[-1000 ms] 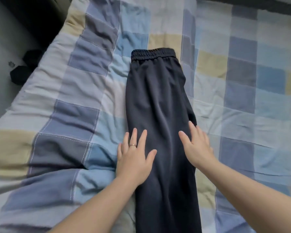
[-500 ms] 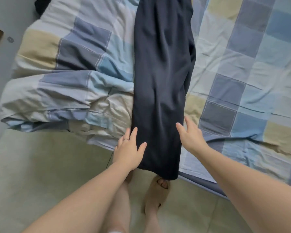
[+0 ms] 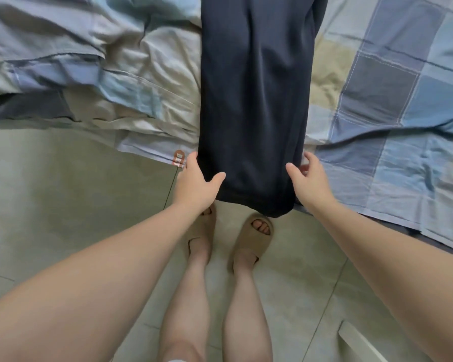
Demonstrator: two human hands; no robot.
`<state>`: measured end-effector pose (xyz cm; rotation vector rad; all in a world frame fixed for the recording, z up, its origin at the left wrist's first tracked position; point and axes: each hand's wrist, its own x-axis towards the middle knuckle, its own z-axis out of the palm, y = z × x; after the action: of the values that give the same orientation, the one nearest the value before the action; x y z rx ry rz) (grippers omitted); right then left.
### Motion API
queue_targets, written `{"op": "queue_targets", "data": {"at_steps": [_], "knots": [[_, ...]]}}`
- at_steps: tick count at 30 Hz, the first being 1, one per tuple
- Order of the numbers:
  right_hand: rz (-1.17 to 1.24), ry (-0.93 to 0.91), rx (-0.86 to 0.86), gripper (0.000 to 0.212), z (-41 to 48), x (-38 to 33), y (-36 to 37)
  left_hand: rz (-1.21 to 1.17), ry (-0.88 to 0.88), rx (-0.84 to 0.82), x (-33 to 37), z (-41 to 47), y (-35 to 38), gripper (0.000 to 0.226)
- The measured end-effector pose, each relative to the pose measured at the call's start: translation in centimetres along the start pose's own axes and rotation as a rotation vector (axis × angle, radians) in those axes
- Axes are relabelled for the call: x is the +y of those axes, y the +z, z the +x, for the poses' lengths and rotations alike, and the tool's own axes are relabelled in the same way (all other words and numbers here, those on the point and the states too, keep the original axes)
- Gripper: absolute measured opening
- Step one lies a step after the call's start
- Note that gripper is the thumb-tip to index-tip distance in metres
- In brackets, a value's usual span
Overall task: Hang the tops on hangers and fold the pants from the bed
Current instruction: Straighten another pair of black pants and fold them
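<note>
Left hand (image 3: 196,184) and right hand (image 3: 309,185) open, thumbs on dark pants (image 3: 254,100) near hem.

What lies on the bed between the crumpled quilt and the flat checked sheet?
Between the crumpled quilt and the checked sheet lie the dark pants, lengthwise, their hem end hanging down; the head view shows it.

Pale tiled floor (image 3: 63,199) fills six o'clock; the blue-checked bed (image 3: 392,84) spans twelve; a white furniture edge (image 3: 358,343) sits at five.

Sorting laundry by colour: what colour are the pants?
The pants are plain dark navy, seen in the head view.
</note>
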<state>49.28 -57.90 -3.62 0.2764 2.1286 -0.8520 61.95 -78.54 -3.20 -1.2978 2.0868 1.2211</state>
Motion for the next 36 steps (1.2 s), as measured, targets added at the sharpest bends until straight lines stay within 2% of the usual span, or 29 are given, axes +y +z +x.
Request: {"op": "queue_targets", "data": {"at_steps": [2, 5, 9, 13, 16, 24, 27, 31, 36], "knots": [[0.102, 0.062, 0.015, 0.047, 0.7, 0.7, 0.6, -0.031, -0.031, 0.011, -0.2, 0.6, 0.5, 0.067], [0.239, 0.108, 0.018, 0.034, 1.0, 1.1, 1.4, -0.146, -0.101, -0.099, -0.7, 1.2, 0.8, 0.047], [0.313, 0.148, -0.099, 0.034, -0.3, 1.6, 2.3, -0.227, -0.135, -0.247, -1.5, 1.3, 0.5, 0.053], [0.251, 0.206, -0.226, 0.035, -3.3, 3.0, 2.7, -0.126, -0.22, -0.428, -1.9, -0.4, -0.9, 0.049], [0.255, 0.249, -0.28, 0.028, -6.2, 3.5, 2.0, -0.121, -0.252, -0.5, -2.1, -2.4, -2.5, 0.047], [0.378, 0.416, -0.314, 0.035, -14.8, 1.5, -0.7, -0.235, -0.307, -0.464, -0.6, -8.7, -6.3, 0.045], [0.448, 0.443, -0.274, 0.034, -18.3, -0.4, -2.0, -0.271, -0.301, -0.414, 0.5, -11.9, -8.2, 0.047], [0.522, 0.431, -0.222, 0.038, -23.3, -2.9, -3.3, -0.441, -0.292, -0.415, 2.4, -16.7, -10.8, 0.043], [0.626, 0.426, -0.094, 0.038, -29.0, -6.4, -4.4, -0.512, -0.309, -0.369, 4.8, -21.6, -14.5, 0.034]]}}
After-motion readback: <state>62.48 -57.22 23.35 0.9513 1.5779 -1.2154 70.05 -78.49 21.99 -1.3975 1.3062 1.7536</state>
